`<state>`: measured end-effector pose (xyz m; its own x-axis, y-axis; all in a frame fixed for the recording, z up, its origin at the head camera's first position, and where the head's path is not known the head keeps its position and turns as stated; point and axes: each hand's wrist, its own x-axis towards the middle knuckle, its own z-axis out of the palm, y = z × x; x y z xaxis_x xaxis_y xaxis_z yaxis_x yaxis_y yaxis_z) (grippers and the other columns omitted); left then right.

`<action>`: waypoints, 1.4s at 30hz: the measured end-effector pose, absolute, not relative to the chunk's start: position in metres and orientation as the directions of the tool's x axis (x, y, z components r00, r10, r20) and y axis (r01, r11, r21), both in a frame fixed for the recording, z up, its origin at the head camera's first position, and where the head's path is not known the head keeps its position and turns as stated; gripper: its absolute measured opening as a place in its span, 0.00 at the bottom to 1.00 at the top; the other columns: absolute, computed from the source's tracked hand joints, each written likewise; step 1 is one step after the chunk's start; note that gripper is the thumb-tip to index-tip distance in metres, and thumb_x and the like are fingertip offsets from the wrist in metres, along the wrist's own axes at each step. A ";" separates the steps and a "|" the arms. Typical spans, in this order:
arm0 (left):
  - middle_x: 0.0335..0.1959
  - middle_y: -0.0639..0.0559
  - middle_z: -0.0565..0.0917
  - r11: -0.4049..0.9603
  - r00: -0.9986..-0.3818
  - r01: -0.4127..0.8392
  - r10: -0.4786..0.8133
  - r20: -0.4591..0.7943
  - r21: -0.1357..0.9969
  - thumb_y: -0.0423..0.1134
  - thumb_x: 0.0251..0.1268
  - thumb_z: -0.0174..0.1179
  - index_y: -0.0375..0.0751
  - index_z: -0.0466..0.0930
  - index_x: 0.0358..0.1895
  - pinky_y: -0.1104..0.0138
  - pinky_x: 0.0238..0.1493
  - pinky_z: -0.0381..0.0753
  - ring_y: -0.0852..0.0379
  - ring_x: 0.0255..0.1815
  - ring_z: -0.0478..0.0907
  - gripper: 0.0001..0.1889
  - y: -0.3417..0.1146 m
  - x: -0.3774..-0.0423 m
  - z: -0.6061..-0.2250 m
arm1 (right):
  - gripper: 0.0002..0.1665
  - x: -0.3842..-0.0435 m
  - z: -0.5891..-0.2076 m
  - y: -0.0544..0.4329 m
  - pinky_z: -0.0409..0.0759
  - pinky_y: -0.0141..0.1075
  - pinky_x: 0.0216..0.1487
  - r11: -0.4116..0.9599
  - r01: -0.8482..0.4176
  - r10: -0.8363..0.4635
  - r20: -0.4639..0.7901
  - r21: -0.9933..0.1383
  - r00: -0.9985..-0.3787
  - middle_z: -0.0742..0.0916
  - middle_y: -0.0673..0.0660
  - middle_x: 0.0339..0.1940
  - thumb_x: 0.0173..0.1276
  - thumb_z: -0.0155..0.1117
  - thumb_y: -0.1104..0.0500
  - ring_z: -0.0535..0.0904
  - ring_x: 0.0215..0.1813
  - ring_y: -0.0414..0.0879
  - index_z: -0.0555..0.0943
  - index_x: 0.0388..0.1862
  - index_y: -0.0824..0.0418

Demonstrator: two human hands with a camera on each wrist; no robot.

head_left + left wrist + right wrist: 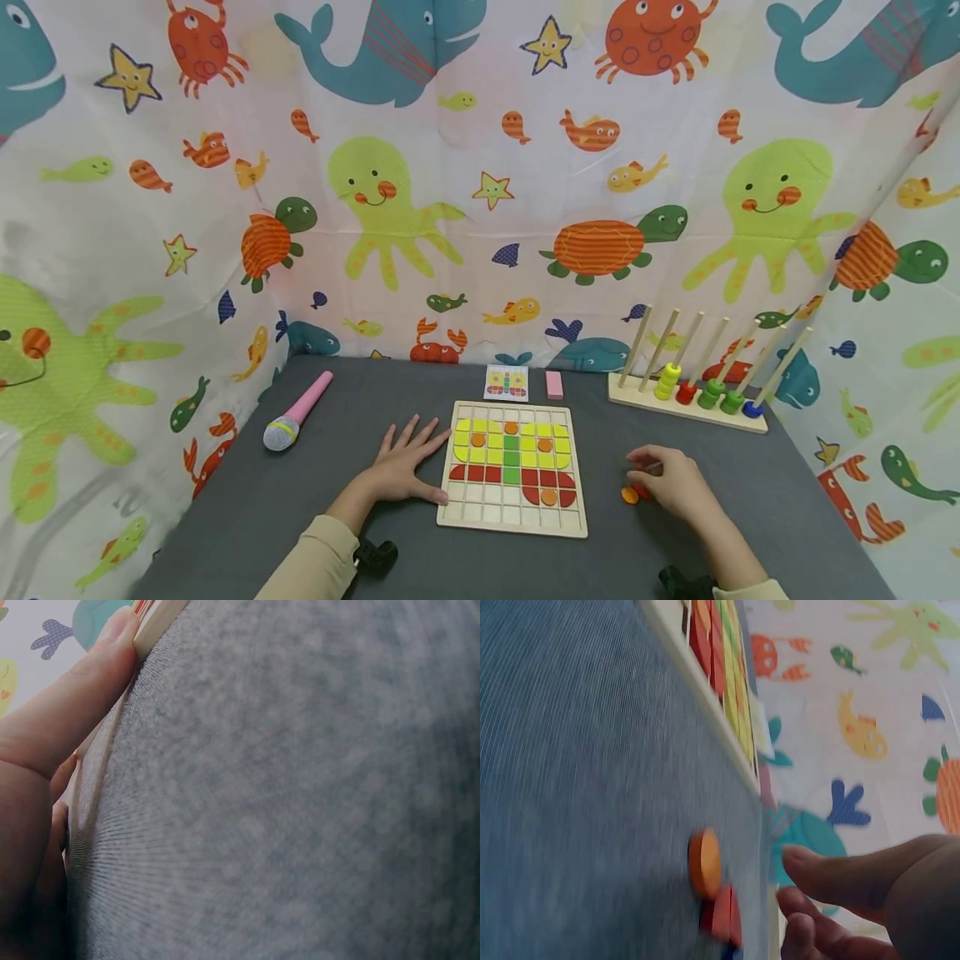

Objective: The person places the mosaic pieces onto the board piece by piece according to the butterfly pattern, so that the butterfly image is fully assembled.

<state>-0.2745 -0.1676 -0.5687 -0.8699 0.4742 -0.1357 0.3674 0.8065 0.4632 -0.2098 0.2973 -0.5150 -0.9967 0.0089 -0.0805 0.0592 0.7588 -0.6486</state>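
Note:
A wooden grid board (512, 528) lies on the table, with yellow, red, green and orange flat pieces filling much of its upper rows and bare squares along the bottom. My left hand (401, 468) is spread out at its left edge, thumb and fingertips touching the frame. To the right of the board, my right hand (672, 482) hovers over a few loose pieces, its fingers slightly bent. Under it lie an orange disc (705, 864) and red pieces (723, 919), just apart from the thumb (810, 870) in the right wrist view. Nothing shows between those fingers.
Behind the board lie a pattern card (506, 383) and a pink block (554, 385). A pink toy microphone (298, 411) is at the left. A peg stand (686, 402) with coloured rings stands at the back right. A printed curtain (480, 183) surrounds the grey table (420, 550).

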 end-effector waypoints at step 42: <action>0.85 0.55 0.45 0.810 -0.868 0.362 0.474 -0.151 0.462 0.79 0.41 0.67 0.66 0.49 0.82 0.34 0.74 0.23 0.41 0.84 0.28 0.61 -0.168 -0.274 -0.567 | 0.16 -0.211 -0.516 0.312 0.71 0.36 0.31 0.730 0.108 0.092 -0.060 -0.674 -0.994 0.84 0.51 0.27 0.62 0.76 0.50 0.74 0.30 0.46 0.83 0.35 0.60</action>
<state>-0.2741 -0.1683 -0.5674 -0.8676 0.4738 -0.1510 0.3618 0.8097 0.4621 -0.2113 0.3118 -0.5155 -0.9939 0.0922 -0.0598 0.1084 0.7304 -0.6744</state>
